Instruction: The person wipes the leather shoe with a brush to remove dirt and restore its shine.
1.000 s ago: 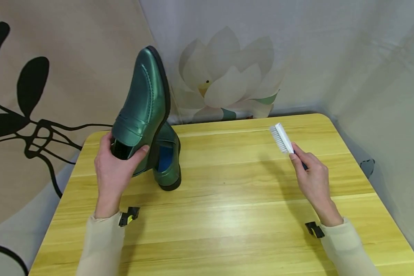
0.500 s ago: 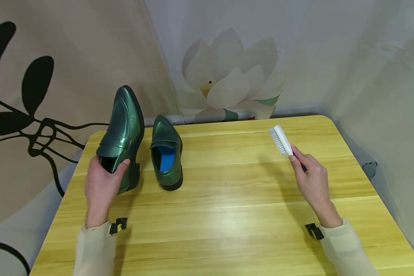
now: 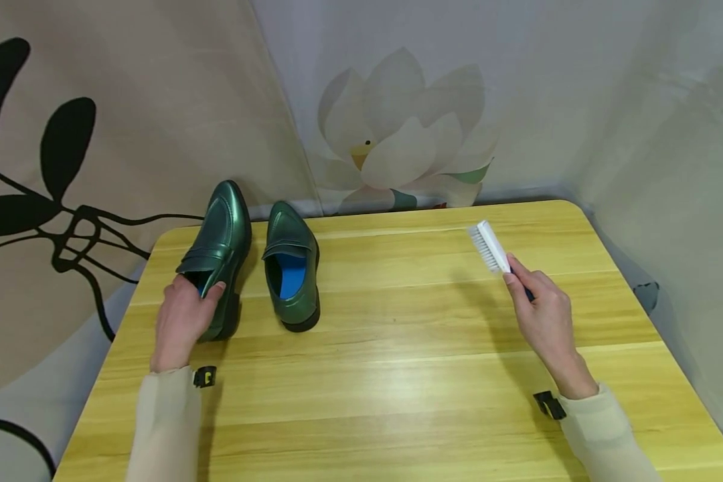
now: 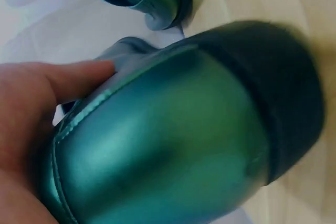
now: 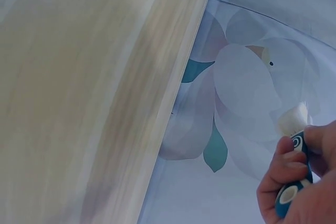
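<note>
A dark green loafer (image 3: 219, 241) stands at the left of the table, toe toward the back; its heel fills much of the left wrist view (image 4: 152, 140). My left hand (image 3: 183, 314) grips it by the rear of the opening, thumb on the near side and fingers partly hidden inside. Whether the sole lies fully flat I cannot tell. The matching loafer (image 3: 292, 268), with a blue insole, rests just to its right. On the right, my right hand (image 3: 542, 311) holds a small white-bristled brush (image 3: 490, 246) by its dark blue handle (image 5: 291, 192), raised above the table, bristles facing left.
The wooden table (image 3: 397, 375) has rounded back corners. Behind it hangs a pale curtain (image 3: 518, 100) printed with a large flower and dark leaves, close to the back edge.
My left hand has brought the loafer down and left from above its mate to the tabletop beside it. The right hand with the brush has barely moved.
</note>
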{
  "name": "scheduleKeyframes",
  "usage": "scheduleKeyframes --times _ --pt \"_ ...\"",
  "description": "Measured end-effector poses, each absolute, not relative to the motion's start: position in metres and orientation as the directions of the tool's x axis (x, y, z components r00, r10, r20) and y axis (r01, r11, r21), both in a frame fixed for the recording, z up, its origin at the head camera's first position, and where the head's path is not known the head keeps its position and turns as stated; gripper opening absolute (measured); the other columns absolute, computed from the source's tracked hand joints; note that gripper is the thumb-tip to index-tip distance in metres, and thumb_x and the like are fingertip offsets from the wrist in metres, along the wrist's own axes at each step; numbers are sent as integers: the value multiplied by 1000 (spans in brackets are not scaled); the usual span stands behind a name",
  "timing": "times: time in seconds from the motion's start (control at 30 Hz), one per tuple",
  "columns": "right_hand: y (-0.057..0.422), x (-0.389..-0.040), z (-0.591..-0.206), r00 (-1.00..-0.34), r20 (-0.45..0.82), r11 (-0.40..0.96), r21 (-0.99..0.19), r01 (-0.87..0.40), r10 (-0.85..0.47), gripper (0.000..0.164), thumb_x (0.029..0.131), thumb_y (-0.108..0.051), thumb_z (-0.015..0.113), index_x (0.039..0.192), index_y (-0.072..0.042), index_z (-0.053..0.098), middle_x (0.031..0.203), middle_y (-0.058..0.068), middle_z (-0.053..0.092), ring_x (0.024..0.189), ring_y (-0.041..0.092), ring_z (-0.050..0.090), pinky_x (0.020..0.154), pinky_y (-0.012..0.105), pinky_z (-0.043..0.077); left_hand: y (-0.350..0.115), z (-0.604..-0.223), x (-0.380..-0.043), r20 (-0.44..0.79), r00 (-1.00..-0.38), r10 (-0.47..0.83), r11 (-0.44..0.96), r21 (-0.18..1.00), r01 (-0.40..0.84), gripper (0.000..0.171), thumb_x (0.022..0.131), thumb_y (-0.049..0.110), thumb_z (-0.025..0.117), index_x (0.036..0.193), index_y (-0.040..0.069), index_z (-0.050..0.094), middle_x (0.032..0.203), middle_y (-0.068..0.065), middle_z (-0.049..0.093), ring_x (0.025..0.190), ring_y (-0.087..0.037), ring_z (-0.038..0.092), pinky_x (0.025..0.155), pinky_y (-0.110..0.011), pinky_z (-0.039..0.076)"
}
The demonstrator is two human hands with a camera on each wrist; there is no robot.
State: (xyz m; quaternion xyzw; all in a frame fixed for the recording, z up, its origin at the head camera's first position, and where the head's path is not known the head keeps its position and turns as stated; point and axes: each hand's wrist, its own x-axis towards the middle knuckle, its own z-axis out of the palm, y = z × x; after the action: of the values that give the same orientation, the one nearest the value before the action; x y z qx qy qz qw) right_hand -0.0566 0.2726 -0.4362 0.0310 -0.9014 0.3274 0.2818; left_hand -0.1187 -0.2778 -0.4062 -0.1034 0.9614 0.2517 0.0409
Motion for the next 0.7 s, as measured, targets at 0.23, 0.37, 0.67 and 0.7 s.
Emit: scheduleKeyframes --times 0.23,0.37,0.67,0.7 --pt "273 -56 -436 -839 529 785 -571 -241 128 41 98 -5 71 139 -8 66 81 14 66 53 11 39 45 18 31 -277 -400 -136 -266 -957 -115 908 362 -209 83 107 45 46 128 -34 34 118 -53 44 102 -66 52 82 -71 46" --pt "273 -56 -437 -841 525 783 -575 -238 131 41 98 -5 71 139 -8 66 80 13 65 53 11 39 45 17 32 -275 -396 -143 -311 -945 -102 923 325 -207 85 102 51 54 125 -30 43 116 -49 49 103 -64 54 80 -69 49" --pt "273 -57 -440 -855 504 780 -581 -231 122 42 99 -8 71 140 -10 66 81 12 66 52 11 39 44 18 32 -273 -385 -140 -447 -894 -26 928 322 -188 102 99 62 51 141 -28 32 137 -50 39 115 -62 48 94 -69 44" --pt "273 -57 -441 -858 500 781 -581 -230 120 42 99 -8 71 140 -10 66 81 12 66 52 11 39 44 19 32 -272 -386 -138 -456 -890 -19 925 330 -189 104 99 64 50 143 -28 28 139 -51 37 117 -62 46 96 -70 43"
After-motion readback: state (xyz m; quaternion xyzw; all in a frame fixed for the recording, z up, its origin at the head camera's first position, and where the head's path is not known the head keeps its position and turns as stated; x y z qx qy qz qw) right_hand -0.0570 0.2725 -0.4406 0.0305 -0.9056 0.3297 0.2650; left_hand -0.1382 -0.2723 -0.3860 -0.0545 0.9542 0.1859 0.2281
